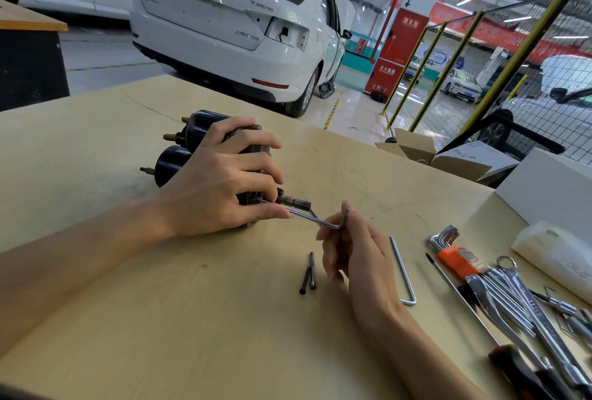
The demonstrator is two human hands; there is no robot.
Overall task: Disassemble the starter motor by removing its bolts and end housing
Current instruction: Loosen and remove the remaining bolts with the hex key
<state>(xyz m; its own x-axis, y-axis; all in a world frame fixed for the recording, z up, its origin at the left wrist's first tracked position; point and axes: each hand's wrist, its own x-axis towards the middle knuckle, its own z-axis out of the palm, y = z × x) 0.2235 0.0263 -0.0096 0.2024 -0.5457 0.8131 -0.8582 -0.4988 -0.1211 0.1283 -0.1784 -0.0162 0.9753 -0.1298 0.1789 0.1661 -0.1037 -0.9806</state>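
My right hand [349, 255] pinches the short leg of an L-shaped hex key [307, 215], whose long leg runs into the end housing [256, 143] of the starter motor [179, 146]. My left hand [224, 181] is curled over that housing, thumb and forefinger closed on the key's shaft beside the motor's shaft stub (it juts toward my right hand). The motor lies on its side on the wooden table [192, 319]. Two removed bolts [309, 273] lie just beside my right hand; farther right lie a long hex key [403, 271], a hex key set [451, 249] and wrenches [512, 297].
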